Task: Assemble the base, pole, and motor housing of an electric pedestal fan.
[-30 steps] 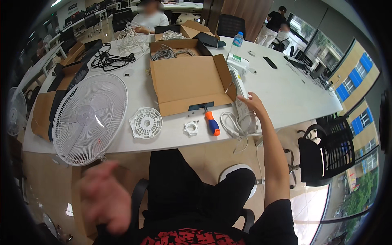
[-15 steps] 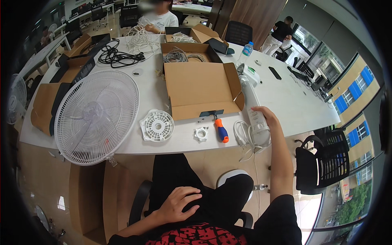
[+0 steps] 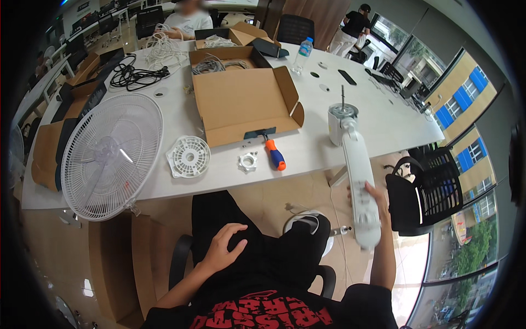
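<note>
My right hand (image 3: 377, 198) grips the control-panel column of a white fan body (image 3: 359, 156), which is lifted off the table and tilted past its front edge. Its round motor housing (image 3: 343, 116) points away from me, with a bare metal shaft sticking up. Over my lap, my left hand (image 3: 223, 247) hangs with fingers spread, holding nothing. At the left of the table is the white fan cage (image 3: 112, 159) with clear blades inside. A white slotted round cover (image 3: 189, 157), a white plastic ring nut (image 3: 248, 161) and an orange-and-blue screwdriver (image 3: 275, 156) lie near the front edge.
An opened cardboard box (image 3: 246, 101) takes up the middle of the table, with grey cables inside. Black cables (image 3: 137, 74) and a water bottle (image 3: 302, 55) are farther back. A black chair (image 3: 424, 192) stands at right; a tall cardboard carton (image 3: 112, 263) is below left.
My right hand has raised the fan body off the tabletop and drawn it toward me, turning its motor end upward. My left hand has lifted slightly from my lap. The view has shifted rightward.
</note>
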The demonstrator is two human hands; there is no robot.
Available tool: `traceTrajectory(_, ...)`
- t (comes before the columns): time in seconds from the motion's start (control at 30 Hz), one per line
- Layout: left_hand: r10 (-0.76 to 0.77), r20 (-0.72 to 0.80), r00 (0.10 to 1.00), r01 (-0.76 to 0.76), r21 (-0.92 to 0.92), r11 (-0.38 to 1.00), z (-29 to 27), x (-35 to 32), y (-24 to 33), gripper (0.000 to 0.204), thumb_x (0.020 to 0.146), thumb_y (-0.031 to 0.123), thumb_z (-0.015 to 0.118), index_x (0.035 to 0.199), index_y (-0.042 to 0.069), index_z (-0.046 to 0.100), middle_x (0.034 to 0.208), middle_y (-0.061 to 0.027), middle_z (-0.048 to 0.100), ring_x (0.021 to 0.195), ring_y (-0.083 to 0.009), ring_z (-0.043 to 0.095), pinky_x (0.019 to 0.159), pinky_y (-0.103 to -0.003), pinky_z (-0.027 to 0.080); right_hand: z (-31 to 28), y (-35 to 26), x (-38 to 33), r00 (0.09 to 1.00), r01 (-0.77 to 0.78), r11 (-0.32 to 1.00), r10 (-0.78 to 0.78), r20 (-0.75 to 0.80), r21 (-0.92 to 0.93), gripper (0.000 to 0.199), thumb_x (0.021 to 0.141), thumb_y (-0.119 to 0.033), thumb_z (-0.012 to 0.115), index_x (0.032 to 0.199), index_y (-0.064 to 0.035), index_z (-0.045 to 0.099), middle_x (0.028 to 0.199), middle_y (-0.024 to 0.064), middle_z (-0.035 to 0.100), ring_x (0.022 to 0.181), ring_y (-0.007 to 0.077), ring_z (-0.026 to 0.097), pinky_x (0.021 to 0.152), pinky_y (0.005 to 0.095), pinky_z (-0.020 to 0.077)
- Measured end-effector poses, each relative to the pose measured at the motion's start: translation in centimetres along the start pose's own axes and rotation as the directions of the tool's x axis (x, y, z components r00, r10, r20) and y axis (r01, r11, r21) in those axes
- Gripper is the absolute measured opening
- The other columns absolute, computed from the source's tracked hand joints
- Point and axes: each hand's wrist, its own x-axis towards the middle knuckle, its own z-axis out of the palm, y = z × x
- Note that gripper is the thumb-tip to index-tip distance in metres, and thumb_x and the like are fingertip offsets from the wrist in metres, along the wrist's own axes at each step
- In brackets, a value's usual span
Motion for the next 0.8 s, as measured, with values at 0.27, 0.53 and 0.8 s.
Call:
traceTrajectory(0.27,-0.252,0.230,0.940,0.328,-0.403,0.854,7.5,5.0,-6.2,0.043,0.114,0.027,0.047,0.149,0.003,0.052,0.148,-0.0137,0.059,0.139,-0.0241,0.056,0.117,-0.038,0.041,1.2,3.4,-21.7,0.982,-0.167,0.973,0.179,-0.066,0.162,0.095,0.067,-0.046,0.091,0.133,0.0106,0.053,0.106,0.0225,0.073,0.088,0.0304,0.075,0.077,0.0402,0.0611)
traceTrajectory(0.53,-0.131,0.311,0.941,0.333,-0.920,0.207,15.9,5.0,-8.9,0.057,0.110,0.033,0.054,0.159,0.008,0.039,0.150,-0.0078,0.056,0.137,-0.0200,0.054,0.118,-0.041,0.045,0.4,8.2,-23.1,0.789,-0.405,0.910,0.399,0.466,-0.093,0.118,0.062,-0.035,0.103,0.156,0.0041,0.042,0.140,0.0154,0.062,0.130,0.0246,0.058,0.113,0.0397,0.0423)
traceTrajectory(0.8,-0.661,0.045,0.749,0.328,-0.892,0.311,9.1,-8.1,-8.4,0.043,0.112,0.039,0.047,0.143,0.011,0.056,0.141,-0.0060,0.063,0.131,-0.0193,0.061,0.113,-0.041,0.049,2.5,12.5,-11.9,0.543,-0.073,0.856,0.465,0.700,-0.512,0.100,0.068,-0.041,0.099,0.148,-0.0024,0.054,0.134,0.0143,0.067,0.125,0.0254,0.063,0.107,0.0393,0.0490)
